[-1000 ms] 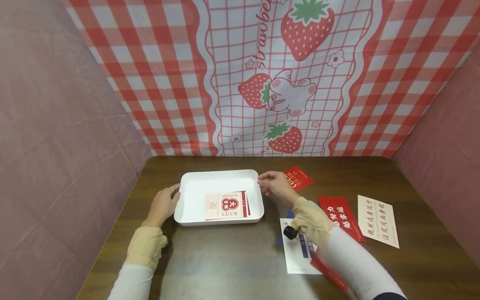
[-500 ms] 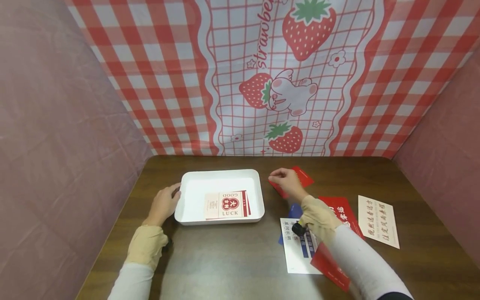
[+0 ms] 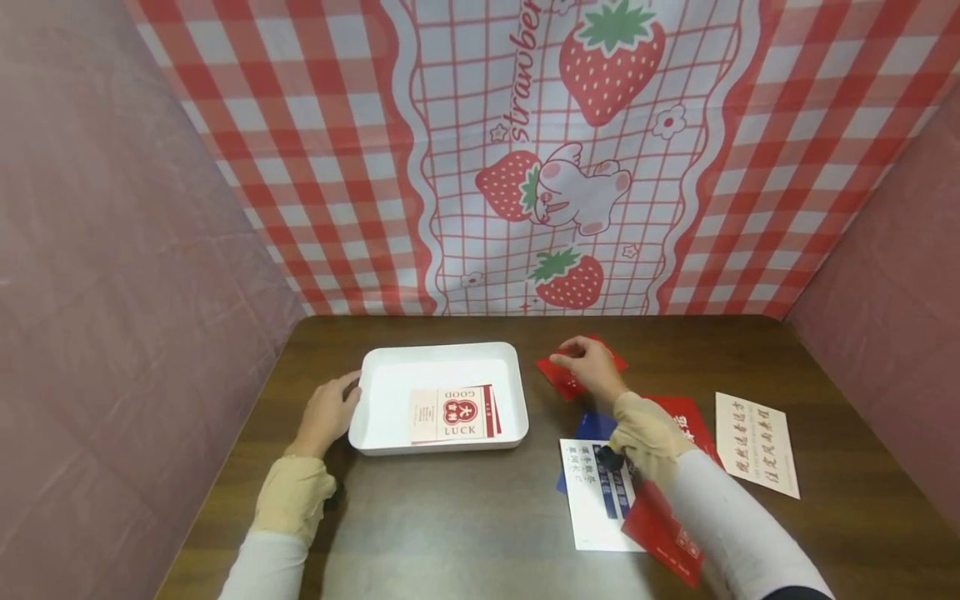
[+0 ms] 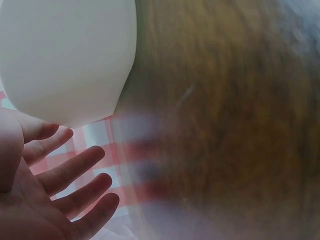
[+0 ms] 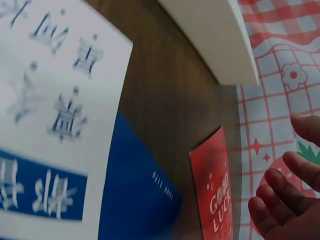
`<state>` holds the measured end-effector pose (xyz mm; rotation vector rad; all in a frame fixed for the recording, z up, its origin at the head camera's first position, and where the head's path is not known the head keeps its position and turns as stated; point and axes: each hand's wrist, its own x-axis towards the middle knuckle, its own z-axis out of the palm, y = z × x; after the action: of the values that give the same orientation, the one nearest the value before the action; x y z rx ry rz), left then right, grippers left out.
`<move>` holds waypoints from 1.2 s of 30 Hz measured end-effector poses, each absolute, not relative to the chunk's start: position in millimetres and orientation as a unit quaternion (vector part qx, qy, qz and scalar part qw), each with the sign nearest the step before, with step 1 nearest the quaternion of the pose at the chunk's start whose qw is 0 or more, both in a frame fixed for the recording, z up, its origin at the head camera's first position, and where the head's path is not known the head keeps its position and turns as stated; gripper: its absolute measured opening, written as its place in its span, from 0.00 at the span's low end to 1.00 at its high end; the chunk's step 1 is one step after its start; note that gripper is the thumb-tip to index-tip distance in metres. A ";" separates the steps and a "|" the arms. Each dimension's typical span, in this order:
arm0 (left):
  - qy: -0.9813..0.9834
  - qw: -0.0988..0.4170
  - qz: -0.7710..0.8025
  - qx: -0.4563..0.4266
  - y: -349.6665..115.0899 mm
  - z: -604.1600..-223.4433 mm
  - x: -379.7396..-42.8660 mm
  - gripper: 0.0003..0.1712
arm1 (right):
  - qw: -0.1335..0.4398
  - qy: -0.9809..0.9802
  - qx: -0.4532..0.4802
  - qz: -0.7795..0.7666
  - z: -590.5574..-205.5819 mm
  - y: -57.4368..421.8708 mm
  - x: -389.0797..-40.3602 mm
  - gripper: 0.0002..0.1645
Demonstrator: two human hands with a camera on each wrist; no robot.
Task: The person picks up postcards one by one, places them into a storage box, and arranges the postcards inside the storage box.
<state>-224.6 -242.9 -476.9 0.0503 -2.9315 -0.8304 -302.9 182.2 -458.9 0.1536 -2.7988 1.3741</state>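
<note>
A white tray [image 3: 442,450] lies on the table, with a cream and red "Good Luck" card [image 3: 457,414] in it over another red-edged one. At the tray's left end is my left hand [image 3: 327,410]; its thumb and index finger meet the tray edge while the other fingers stay spread and loose in the left wrist view. My right hand [image 3: 592,364] hovers over a small red "Good Luck" card [image 3: 558,379] right of the tray. Its fingers are slightly bent and hold nothing in the right wrist view, apart from the card [image 5: 215,190].
Nearer me on the right, a white card [image 3: 588,517] with blue print overlaps a blue card [image 3: 596,427]. A red card [image 3: 663,533] lies by it, another red card [image 3: 686,425] is partly under my forearm, and a cream card [image 3: 756,446] is farthest right. A checkered cloth [image 3: 337,167] hangs behind.
My right hand has left the tray's right edge and moved right, over the small red card. My left hand and the tray have stayed put.
</note>
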 end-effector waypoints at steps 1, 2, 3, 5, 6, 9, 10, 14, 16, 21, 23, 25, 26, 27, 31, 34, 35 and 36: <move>-0.961 0.047 -0.273 0.017 -243.1 -477.3 -224.5 0.24 | 0.013 -0.901 0.050 0.430 -459.4 183.5 -303.5 0.21; -0.960 0.046 -0.274 0.018 -243.3 -477.7 -224.5 0.24 | 0.016 -0.906 0.049 0.421 -459.9 184.6 -303.9 0.22; -0.960 0.046 -0.274 0.019 -243.2 -478.0 -224.4 0.24 | 0.017 -0.909 0.048 0.415 -460.2 185.5 -304.2 0.23; -0.960 0.045 -0.275 0.020 -243.3 -478.4 -224.3 0.24 | 0.015 -0.913 0.048 0.405 -461.0 187.2 -304.9 0.26; -0.960 0.044 -0.275 0.021 -243.3 -478.5 -224.3 0.24 | 0.014 -0.916 0.048 0.399 -461.3 188.1 -305.1 0.28; -0.960 0.042 -0.275 0.024 -243.3 -478.1 -224.4 0.24 | 0.015 -0.920 0.051 0.388 -461.9 190.3 -305.8 0.30; -0.960 0.041 -0.276 0.025 -243.4 -478.0 -224.3 0.24 | 0.018 -0.923 0.053 0.381 -462.2 190.9 -305.9 0.31; -0.960 0.040 -0.276 0.025 -243.5 -478.1 -224.1 0.24 | 0.033 -0.936 0.061 0.346 -463.6 193.6 -306.4 0.31; -0.960 0.043 -0.275 0.022 -243.5 -478.0 -223.8 0.24 | 0.036 -0.943 0.063 0.323 -464.7 195.1 -306.2 0.31; -0.960 0.051 -0.274 0.016 -243.3 -477.0 -223.9 0.24 | 0.028 -0.957 0.065 0.280 -469.2 200.2 -307.4 0.35; -0.960 0.051 -0.275 0.017 -243.3 -476.7 -223.9 0.24 | 0.025 -0.961 0.066 0.269 -471.2 202.1 -308.3 0.38; -0.960 0.049 -0.276 0.018 -243.3 -476.5 -224.0 0.24 | 0.020 -0.963 0.066 0.260 -472.7 204.0 -308.6 0.40; -0.960 0.047 -0.276 0.019 -243.4 -476.4 -224.0 0.24 | 0.018 -0.965 0.067 0.255 -473.7 204.8 -309.0 0.41; -0.960 0.047 -0.275 0.020 -243.6 -476.2 -224.1 0.24 | 0.015 -0.966 0.068 0.249 -474.3 205.4 -309.2 0.42; -0.961 0.048 -0.273 0.016 -244.0 -475.8 -224.5 0.24 | 0.006 -0.971 0.065 0.230 -475.5 206.7 -308.2 0.44; -0.960 0.051 -0.274 0.014 -244.4 -475.7 -224.8 0.24 | 0.002 -0.974 0.065 0.217 -475.7 207.4 -307.9 0.45; -0.960 0.050 -0.274 0.014 -244.5 -475.8 -224.7 0.24 | -0.001 -0.974 0.065 0.215 -476.0 208.0 -308.2 0.46; -0.961 0.049 -0.273 0.014 -244.6 -475.9 -224.6 0.24 | -0.004 -0.975 0.064 0.214 -476.2 209.0 -308.3 0.46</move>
<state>-224.6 -244.6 -475.9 0.0430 -2.9269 -0.8331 -308.3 209.0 -476.2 0.2010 -3.0706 0.6737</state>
